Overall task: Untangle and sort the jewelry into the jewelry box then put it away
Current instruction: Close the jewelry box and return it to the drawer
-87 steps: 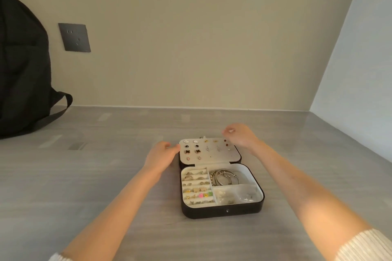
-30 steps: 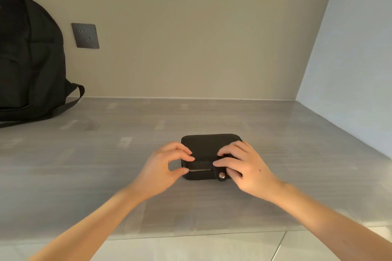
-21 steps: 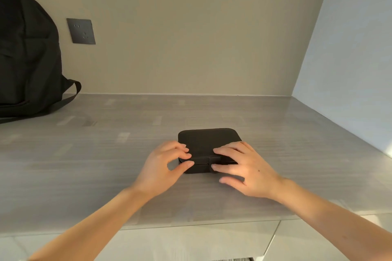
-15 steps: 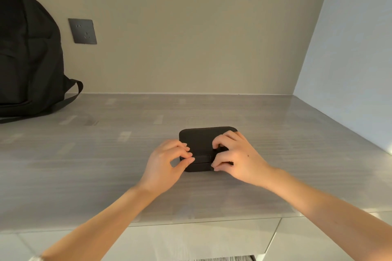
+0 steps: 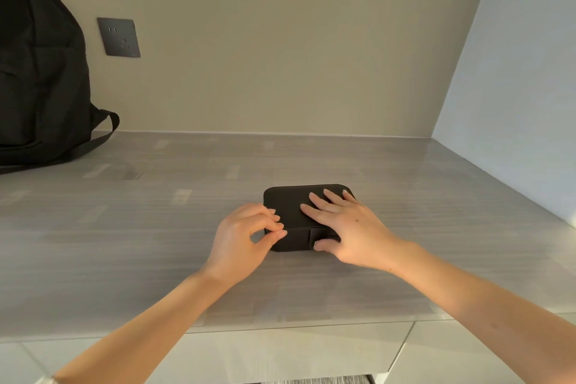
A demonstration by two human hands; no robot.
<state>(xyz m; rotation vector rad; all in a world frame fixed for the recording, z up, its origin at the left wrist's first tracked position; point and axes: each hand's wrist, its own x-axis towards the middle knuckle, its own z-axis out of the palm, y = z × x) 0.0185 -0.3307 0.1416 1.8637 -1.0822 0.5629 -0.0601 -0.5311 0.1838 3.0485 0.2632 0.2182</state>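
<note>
Black jewelry box on grey streaked countertop; black backpack; dark grey socket plate.

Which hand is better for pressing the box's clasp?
Probably the right hand: its thumb sits at the clasp and its fingers lie flat on the box lid. The left hand only holds the left corner.
</note>
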